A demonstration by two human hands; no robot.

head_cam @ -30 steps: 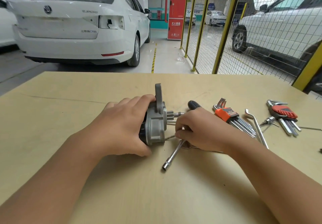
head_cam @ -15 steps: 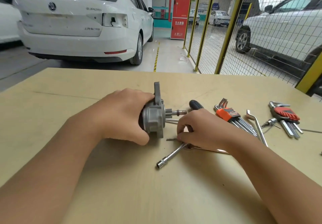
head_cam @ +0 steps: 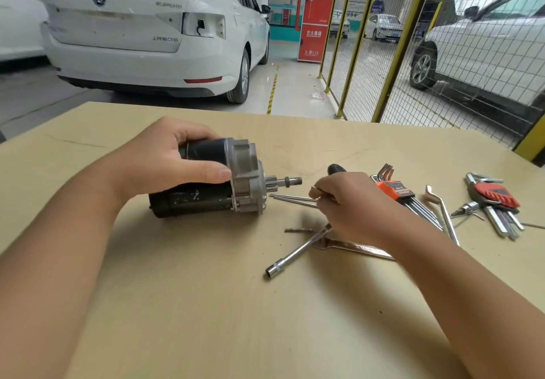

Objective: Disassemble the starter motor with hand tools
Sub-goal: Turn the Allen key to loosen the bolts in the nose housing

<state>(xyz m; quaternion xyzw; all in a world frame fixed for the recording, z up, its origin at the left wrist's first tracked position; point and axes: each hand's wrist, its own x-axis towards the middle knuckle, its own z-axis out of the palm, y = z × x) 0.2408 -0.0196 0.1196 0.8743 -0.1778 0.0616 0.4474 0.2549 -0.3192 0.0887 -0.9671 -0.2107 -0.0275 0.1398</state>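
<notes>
Setting: a garage is seen behind the table, with a white sedan, a yellow mesh fence and a red cabinet.
Table: a pale wooden top is shown, carrying the motor and loose tools.
Starter motor: the starter motor is laid on its side left of centre, its black body to the left, its grey cast housing and pinion shaft pointed right.
Left hand: the left hand is wrapped over the black body, the thumb laid along the front; the grip is closed round the motor.
Right hand: the right hand is held just right of the shaft, fingers curled and pinched on thin metal rods; a black handle is seen behind the knuckles.
Socket wrench: a long socket wrench is laid diagonally near the right wrist, crossed over a flat spanner.
Hex keys: two sets in orange holders are spread at the right.
Bent bar: a bent steel bar is placed between the sets.
</notes>
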